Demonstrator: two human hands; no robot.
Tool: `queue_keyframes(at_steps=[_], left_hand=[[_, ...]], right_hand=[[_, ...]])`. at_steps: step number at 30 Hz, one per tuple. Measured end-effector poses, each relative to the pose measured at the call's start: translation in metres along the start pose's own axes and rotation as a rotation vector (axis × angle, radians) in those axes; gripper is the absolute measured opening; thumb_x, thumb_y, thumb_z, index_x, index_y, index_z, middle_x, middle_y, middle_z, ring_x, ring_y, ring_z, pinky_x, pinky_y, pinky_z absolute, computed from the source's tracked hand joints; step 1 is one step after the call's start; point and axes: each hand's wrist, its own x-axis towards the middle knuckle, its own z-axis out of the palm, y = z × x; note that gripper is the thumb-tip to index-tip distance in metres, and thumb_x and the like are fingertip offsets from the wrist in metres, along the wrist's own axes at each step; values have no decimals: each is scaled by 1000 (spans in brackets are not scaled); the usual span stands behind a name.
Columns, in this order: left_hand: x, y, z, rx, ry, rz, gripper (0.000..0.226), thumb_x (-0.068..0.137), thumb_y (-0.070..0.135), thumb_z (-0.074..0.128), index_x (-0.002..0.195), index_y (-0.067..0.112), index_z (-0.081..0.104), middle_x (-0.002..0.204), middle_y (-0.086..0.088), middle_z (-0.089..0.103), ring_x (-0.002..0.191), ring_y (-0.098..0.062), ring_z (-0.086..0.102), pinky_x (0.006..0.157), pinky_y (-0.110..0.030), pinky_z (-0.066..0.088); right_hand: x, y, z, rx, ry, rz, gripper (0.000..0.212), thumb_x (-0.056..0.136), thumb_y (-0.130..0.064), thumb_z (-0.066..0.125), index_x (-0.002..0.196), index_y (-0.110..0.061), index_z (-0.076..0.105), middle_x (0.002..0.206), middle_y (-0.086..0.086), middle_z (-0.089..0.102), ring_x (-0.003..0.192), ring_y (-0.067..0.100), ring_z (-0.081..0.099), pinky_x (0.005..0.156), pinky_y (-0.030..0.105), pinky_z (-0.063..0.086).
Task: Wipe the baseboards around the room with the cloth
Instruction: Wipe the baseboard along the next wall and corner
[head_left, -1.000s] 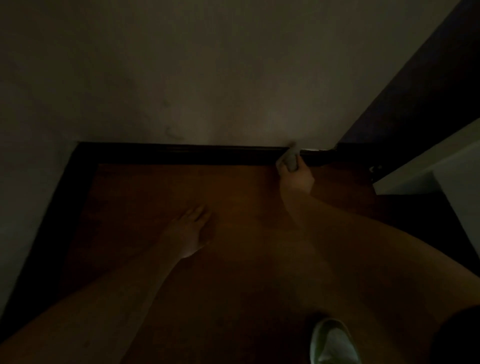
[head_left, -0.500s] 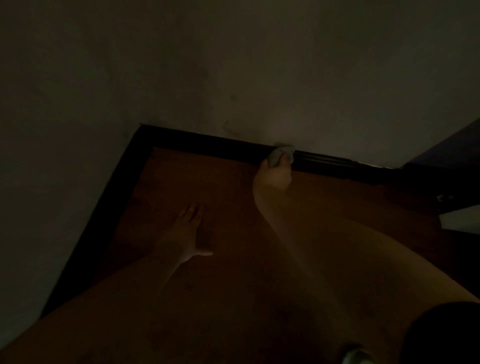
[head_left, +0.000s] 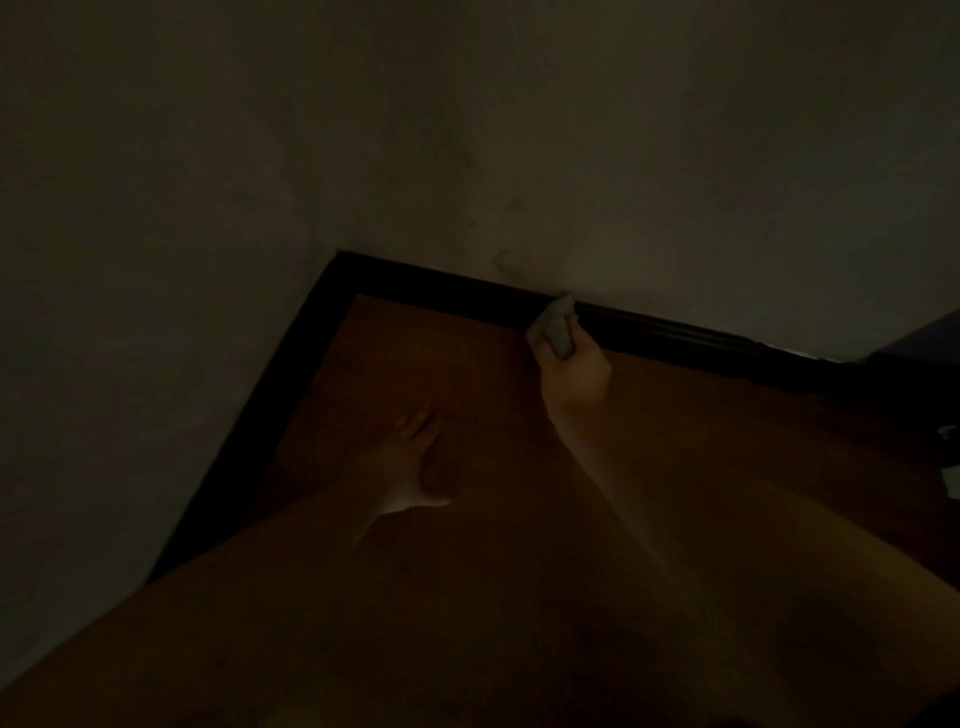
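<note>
Cloth: pale wad (head_left: 556, 325) just right of frame centre, pressed on the dark baseboard (head_left: 675, 335) under the wall (head_left: 571, 130).
Right hand: (head_left: 574, 371) fingers curled around the cloth.
Left hand: (head_left: 410, 462) lower left of centre, flat on the reddish floor (head_left: 467, 364), fingers straight, thumb spread.
Corner: baseboards meet at upper left of centre.

Two bare forearms, no sleeves visible, left hand (head_left: 410, 457), right hand (head_left: 574, 371)

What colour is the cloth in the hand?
Pale grey: the cloth, seen dimly in the head view, held by the right hand.
</note>
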Motion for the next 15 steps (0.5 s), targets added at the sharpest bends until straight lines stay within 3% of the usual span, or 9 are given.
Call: queue_keyframes(at_steps=[6, 10, 15], left_hand=[[-5, -24, 10, -106, 199, -191, 117, 76, 79, 55, 156, 30, -16, 163, 8, -21, 152, -21, -10, 121, -54, 16], [-11, -40, 19, -66, 157, -187, 125, 69, 84, 57, 156, 29, -15, 162, 7, -23, 150, -19, -17, 121, -57, 11], [-24, -54, 33, -94, 93, -250, 136, 63, 84, 63, 153, 28, -22, 161, 3, -28, 150, -23, -17, 122, -54, 5]], right_hand=[[8, -16, 21, -69, -40, -78, 30, 99, -19, 55, 130, -17, 58, 118, 3, 62, 106, 10, 56, 108, 34, 43], [14, -19, 43, -165, -12, -58, 49, 99, -24, 54, 146, -18, 44, 137, 7, 53, 122, 22, 53, 105, 38, 45], [14, -31, 92, -174, -140, -115, 45, 100, -24, 52, 144, -16, 48, 138, 10, 54, 123, 22, 52, 107, 37, 43]])
